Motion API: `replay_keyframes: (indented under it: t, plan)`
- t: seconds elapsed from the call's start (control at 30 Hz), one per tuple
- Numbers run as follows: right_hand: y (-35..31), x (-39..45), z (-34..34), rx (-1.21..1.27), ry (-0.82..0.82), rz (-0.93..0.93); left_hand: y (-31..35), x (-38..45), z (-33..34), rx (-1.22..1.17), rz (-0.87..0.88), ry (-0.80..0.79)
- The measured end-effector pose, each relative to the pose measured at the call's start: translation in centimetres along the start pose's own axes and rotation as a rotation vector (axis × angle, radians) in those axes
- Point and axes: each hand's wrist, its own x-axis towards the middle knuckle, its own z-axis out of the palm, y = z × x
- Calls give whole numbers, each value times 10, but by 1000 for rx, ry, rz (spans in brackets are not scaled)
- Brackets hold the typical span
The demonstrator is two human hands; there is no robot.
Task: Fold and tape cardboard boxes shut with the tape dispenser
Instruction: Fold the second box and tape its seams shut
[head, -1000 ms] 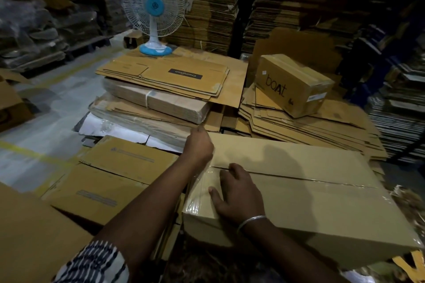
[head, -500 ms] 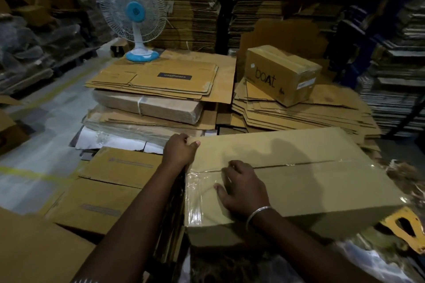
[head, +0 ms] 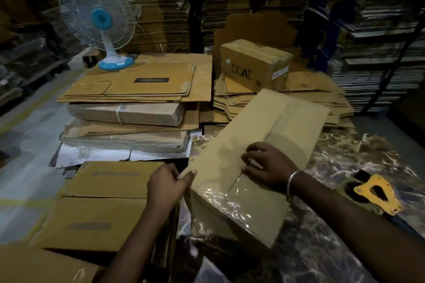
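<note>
**Two hands steadying a taped cardboard box on a marbled surface**

The left hand is clamping the near-left corner of the long cardboard box: its thumb is lying over the top edge and the fingers are curling round the side, so this grip is closed on the corner. The right hand is resting on the box top just right of that grip, fingers bent and fingertips pressing beside the centre seam where the two flaps are meeting; it is pressing down on the box rather than closing round anything. Clear tape is glinting across the near end, directly below both hands, and running away along the seam. The box is lying slantwise on the marbled surface, its far end pointing up and to the right of the hands.

Right of the right wrist, the yellow tape dispenser is lying on the surface, apart from the box, with bare surface showing between them. Left of the left grip, flattened cartons are lying close against the surface's edge. Beyond the hands, stacks of flat cardboard are standing near the box's far-left edge, a sealed printed box is sitting behind its far end, and a fan is standing farther back to the left.
</note>
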Motion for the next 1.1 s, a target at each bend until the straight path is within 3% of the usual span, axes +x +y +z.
replay_keyframes:
  t: [0.13, 0.27, 0.5, 0.6, 0.7, 0.83, 1.1]
  plan:
    - [38, -11, -18, -21, 4, -3, 15, -17, 17, 59, 72, -119]
    - [67, -26, -30, -155, 166, 89, 33, -30, 35, 59, 105, -256]
    - [91, -56, -34, -187, 332, 648, 76, -5, 55, -68, 81, -396]
    - [93, -76, -28, -15, 400, 928, 104, 22, 75, 2, 60, -465]
    - [92, -90, -20, 233, 445, 1092, 126, 46, 98, -90, 49, -538]
    - [80, -97, -20, 424, 463, 1112, 139, 54, 111, -170, 60, -598]
    - [75, -90, -34, 415, 434, 1128, 140, 53, 120, -169, 0, -516]
